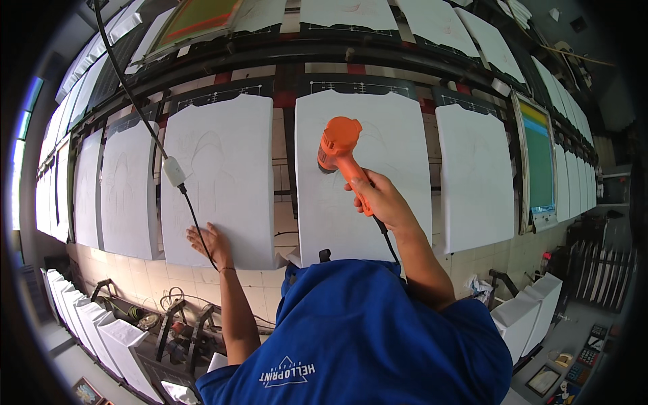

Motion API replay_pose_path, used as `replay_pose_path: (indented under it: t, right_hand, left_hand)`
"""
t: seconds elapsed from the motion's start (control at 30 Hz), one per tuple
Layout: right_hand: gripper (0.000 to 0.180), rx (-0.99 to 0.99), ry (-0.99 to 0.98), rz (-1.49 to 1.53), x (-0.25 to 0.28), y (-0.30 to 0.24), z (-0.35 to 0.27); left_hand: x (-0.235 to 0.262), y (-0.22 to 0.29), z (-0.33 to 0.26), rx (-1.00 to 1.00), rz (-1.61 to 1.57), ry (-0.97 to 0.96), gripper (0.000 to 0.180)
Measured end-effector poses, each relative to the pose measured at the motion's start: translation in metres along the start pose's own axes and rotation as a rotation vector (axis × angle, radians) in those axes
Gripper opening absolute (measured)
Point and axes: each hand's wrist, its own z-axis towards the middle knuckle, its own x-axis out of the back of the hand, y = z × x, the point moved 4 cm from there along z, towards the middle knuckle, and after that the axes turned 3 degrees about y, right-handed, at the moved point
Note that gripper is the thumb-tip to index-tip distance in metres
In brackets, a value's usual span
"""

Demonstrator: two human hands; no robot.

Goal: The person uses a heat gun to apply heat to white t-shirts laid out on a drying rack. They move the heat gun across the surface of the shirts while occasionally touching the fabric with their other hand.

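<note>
My right hand [385,197] is wrapped round the handle of an orange heat gun [340,140] with a dark nozzle. The tool is over a white T-shirt [401,162] stretched on a flat board, its nozzle pointing left and down. Faint outlines show on the fabric. My left hand [210,246] rests with spread fingers near the lower edge of another white T-shirt [219,175] on the board to the left. A black cord [194,212] hangs from a white connector [173,171] and passes across that hand. A second black cord [387,237] trails from the gun's handle toward my body.
More white-covered boards [472,175] line the rack on both sides. A framed printing screen [538,158] stands at the right, and another screen [196,23] lies at the far left. A dark rail [351,57] runs behind the boards. Coiled cables [172,297] sit at the lower left.
</note>
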Motion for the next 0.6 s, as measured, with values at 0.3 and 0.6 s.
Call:
replay_pose_path:
  t: [0.3, 0.6]
  right_hand:
    - [0.042, -0.086, -0.106, -0.058, 0.002, 0.008, -0.02]
    - [0.038, -0.189, -0.107, -0.07, 0.009, 0.006, -0.039]
  left_hand:
    - [0.019, 0.051, -0.03, -0.269, -0.114, -0.05, 0.066]
    - [0.004, 0.06, -0.009, -0.201, -0.026, -0.047, 0.065]
